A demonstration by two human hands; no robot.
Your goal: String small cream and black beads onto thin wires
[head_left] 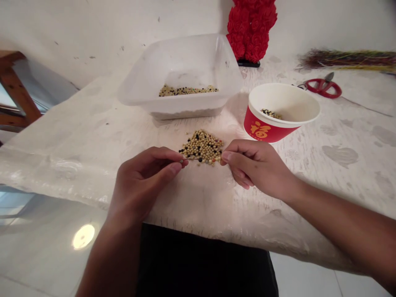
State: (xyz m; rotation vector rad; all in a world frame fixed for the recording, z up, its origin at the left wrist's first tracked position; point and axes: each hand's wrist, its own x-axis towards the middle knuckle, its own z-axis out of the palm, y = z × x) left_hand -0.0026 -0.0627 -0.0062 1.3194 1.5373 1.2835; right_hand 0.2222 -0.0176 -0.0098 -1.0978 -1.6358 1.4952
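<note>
Left fingers [171,163] hiding one end of a thin wire [193,159]

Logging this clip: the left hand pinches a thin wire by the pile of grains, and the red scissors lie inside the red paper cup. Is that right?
Not quite: the red scissors lie on the table, behind and to the right of the red paper cup, not inside it, as the head view shows. The left hand does pinch a thin wire by the pile of grains.

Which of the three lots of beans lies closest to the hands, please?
The loose pile between the left hand and right hand; the others sit in the white tub and red cup.
</note>
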